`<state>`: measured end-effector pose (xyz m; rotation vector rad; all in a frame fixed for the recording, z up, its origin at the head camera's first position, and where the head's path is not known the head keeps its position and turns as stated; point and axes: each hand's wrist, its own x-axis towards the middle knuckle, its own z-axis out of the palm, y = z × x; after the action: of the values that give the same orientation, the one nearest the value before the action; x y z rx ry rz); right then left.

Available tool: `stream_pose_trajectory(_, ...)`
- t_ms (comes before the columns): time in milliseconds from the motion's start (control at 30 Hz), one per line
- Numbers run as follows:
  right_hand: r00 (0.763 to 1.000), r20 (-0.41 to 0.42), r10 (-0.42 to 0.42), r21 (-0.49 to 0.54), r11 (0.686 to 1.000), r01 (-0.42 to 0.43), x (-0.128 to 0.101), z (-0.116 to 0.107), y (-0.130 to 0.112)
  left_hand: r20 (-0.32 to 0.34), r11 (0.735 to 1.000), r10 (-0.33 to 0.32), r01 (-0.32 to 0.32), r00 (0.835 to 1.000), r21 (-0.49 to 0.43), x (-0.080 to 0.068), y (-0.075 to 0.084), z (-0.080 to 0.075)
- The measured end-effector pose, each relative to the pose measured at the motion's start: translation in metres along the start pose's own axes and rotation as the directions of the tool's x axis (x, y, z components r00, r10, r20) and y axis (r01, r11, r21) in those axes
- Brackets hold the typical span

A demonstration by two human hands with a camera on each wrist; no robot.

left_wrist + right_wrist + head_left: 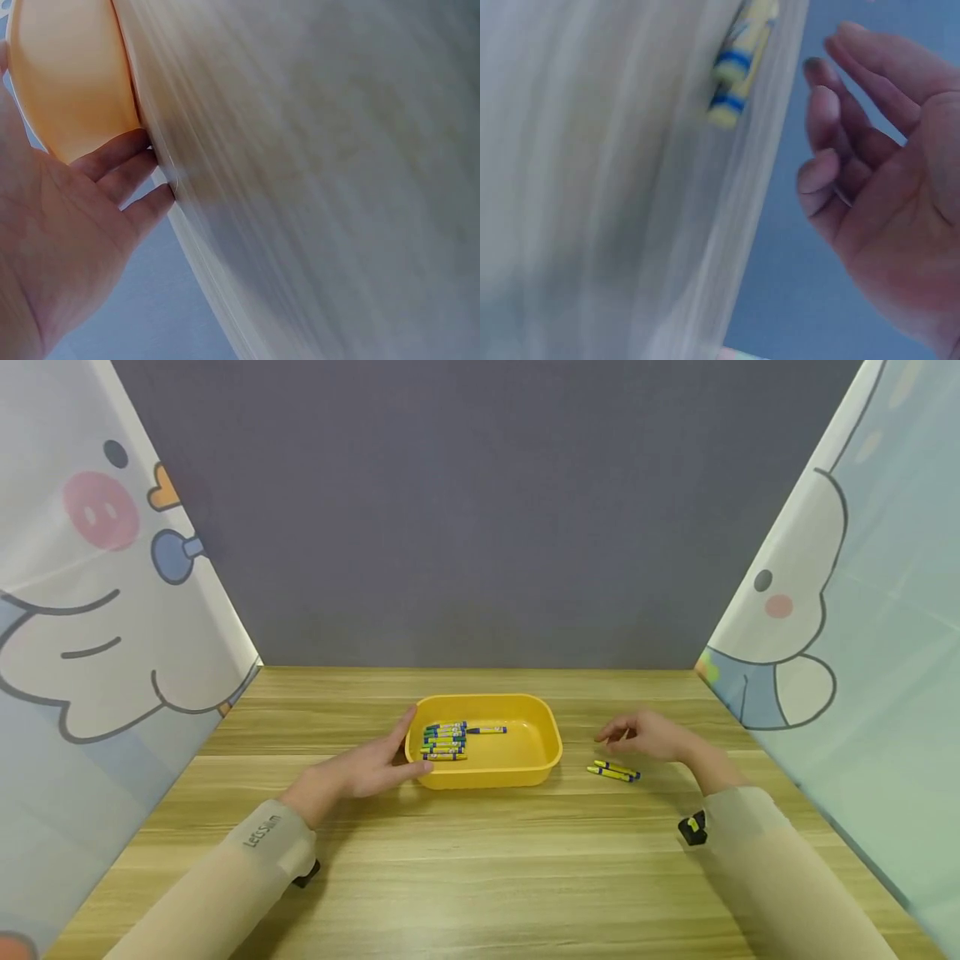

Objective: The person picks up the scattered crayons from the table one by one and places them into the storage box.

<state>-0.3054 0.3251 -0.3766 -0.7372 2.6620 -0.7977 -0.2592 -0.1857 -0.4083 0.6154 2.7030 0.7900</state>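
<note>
A yellow plastic tray (517, 770) stands on the table with several crayons (444, 742) lined up side by side at its left end. One dark-tipped crayon (491, 729) lies right of that row. My left hand (375, 766) spans the tray's left end, thumb at the near rim; in the left wrist view its fingers (127, 169) rest against the outer wall. Right of the tray, my right hand (648, 737) hovers with loosely bent fingers and nothing between them. Just below it lie two yellow crayons (613, 771), whose blue-banded ends (731, 82) show in the right wrist view.
The wood-grain table (480, 860) ends at a dark grey panel (480, 527) behind. Cartoon-printed sheets (90, 610) hang along the left and right sides. A black wrist strap (693, 828) shows under the right sleeve.
</note>
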Motion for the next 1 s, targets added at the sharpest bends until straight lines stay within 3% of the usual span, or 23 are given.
stream_pose_trajectory(167,0.997,0.063,0.040,-0.007,0.999,-0.040,-0.011,-0.001,0.011,-0.004,1.000,-0.001,0.001,1.000,-0.004,-0.002,0.001,-0.001)
stream_pose_trajectory(433,0.996,0.087,0.023,0.021,0.999,-0.025,-0.018,0.002,0.017,-0.006,1.000,0.001,-0.001,1.000,0.002,-0.004,0.001,-0.001)
stream_pose_trajectory(733,0.997,0.040,0.067,0.002,0.998,-0.067,-0.038,-0.005,0.027,-0.014,1.000,0.011,-0.011,1.000,-0.004,-0.002,0.000,0.001)
stream_pose_trajectory(1000,0.998,0.024,0.062,0.048,0.997,-0.063,-0.046,-0.004,0.035,-0.015,1.000,0.006,-0.006,1.000,0.002,-0.002,0.001,0.000)
